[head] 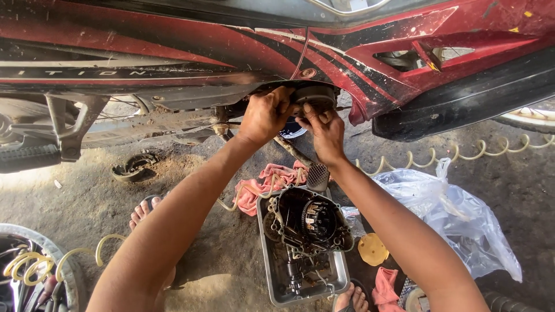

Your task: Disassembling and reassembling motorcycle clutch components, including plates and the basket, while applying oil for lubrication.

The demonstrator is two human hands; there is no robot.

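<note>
Both hands at round grey metal engine part [315, 95] under red motorcycle fairing [370, 63], 12 o'clock. Left hand [265, 115] clenched on its edge; right hand [326, 128] pinching it. Judgement: support evenly, avoid tilting. Steel tray [265, 254] with black gasketed cover [306, 219] at 6 o'clock.

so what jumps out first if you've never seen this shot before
Both hands, the left hand and right hand, meet on a round grey engine part under the red motorbike body. Below them a metal tray on the dirt holds an oily engine cover.
</note>
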